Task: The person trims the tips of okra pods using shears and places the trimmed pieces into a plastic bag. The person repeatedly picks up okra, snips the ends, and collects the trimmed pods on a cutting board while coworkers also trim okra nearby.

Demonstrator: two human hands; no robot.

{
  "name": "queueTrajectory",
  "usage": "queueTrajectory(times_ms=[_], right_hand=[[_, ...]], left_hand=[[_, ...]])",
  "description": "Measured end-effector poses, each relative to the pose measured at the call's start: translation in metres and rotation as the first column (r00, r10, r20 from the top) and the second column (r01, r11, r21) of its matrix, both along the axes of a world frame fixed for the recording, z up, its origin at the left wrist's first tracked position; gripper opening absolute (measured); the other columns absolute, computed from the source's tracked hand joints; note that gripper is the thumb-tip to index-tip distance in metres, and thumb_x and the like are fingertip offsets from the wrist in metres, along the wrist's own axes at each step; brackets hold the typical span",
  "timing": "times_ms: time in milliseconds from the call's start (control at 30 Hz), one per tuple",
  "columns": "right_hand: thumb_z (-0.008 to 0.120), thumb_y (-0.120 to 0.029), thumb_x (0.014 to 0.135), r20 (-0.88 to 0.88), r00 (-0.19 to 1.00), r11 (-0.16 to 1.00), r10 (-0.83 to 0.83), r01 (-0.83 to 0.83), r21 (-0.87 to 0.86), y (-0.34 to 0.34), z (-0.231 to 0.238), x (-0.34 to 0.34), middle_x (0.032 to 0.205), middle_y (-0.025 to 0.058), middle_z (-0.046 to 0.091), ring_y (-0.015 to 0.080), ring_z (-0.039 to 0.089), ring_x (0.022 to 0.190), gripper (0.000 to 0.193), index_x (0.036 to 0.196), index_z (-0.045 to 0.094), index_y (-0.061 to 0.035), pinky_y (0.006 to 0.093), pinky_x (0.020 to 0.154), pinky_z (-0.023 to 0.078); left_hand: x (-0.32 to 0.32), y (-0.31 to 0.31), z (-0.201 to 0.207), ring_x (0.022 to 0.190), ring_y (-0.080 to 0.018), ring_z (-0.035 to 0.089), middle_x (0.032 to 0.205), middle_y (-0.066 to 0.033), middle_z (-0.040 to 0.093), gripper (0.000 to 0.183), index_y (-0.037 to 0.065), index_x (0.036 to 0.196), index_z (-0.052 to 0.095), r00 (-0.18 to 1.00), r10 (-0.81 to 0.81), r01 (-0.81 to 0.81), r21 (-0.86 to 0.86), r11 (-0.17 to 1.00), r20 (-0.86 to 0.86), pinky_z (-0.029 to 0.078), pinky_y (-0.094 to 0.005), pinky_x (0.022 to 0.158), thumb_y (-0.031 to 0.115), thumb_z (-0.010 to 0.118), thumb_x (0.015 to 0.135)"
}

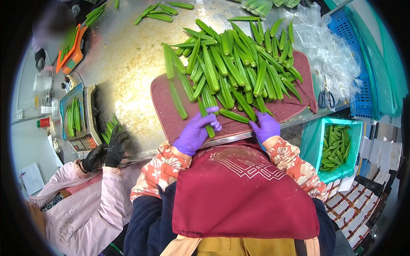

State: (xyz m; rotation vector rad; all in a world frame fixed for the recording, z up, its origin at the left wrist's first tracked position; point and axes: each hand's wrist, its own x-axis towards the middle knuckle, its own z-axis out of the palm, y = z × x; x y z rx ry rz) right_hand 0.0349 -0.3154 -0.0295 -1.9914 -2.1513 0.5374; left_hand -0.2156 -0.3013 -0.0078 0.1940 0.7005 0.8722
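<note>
A large heap of green okra pods [239, 64] lies on a dark red cloth [164, 100] in front of me. My left hand [194, 132], in a purple glove, is closed round a single okra pod [202, 107] at the cloth's near edge. The pod's lower end sticks out below the fingers. At the heap's near side my right hand [265, 128], gloved the same way, has its thumb and fingers closed about the end of an okra pod [260, 103]. Another pod [234, 115] lies crosswise between both hands.
Right of the table stands a teal-lined crate [314, 143] of okra. Scissors [326, 99] hang by clear plastic bags [329, 55]. At left, a co-worker's black-gloved hands [113, 149] hold okra beside a scale [87, 141] bearing a tray [73, 113]. An orange basket [70, 55] sits farther back.
</note>
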Motion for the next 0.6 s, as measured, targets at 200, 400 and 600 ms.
queueTrajectory(times_ms=[200, 400, 600], right_hand=[[0.060, -0.025, 0.080, -0.240, 0.966, 0.984, -0.094, 0.053, -0.172, 0.000, -0.005, 0.020, 0.074, 0.0112, 0.058, 0.0256, 0.058, 0.063, 0.024, 0.091, 0.054, -0.0048, 0.0350, 0.056, 0.047], [0.055, -0.019, 0.087, -0.686, 0.195, 0.682, -0.701, -0.100, -0.725, -0.006, 0.011, 0.033, 0.070, 0.0037, 0.057, 0.0088, 0.053, 0.052, 0.017, 0.089, 0.053, -0.0026, 0.0206, 0.043, 0.041], [0.046, -0.020, 0.091, -0.429, -0.162, 0.428, -0.889, -0.631, -0.647, -0.018, 0.024, 0.022, 0.083, 0.0100, 0.060, 0.0108, 0.054, 0.059, 0.027, 0.108, 0.051, 0.0006, 0.0178, 0.047, 0.041]], left_hand=[[0.011, 0.001, -0.002, 0.064, -0.0117, 0.052, 0.070, -0.0024, 0.053, 0.029, -0.001, 0.111, 0.051, 0.988, -0.144, 0.143, -0.013, 0.990, -0.061, 0.044, -0.0286, 0.064, 0.013, 0.055, 0.086], [0.022, 0.004, -0.003, 0.076, -0.0123, 0.055, 0.100, -0.0103, 0.059, 0.040, -0.002, 0.122, 0.044, 0.969, -0.220, 0.220, -0.017, 0.975, -0.110, 0.043, -0.0234, 0.065, 0.012, 0.056, 0.086], [0.040, 0.006, 0.016, 0.081, -0.0107, 0.053, 0.120, -0.0140, 0.052, 0.048, -0.001, 0.127, 0.038, 0.977, -0.211, 0.205, 0.131, 0.970, 0.030, 0.043, -0.0215, 0.066, 0.011, 0.057, 0.084]])
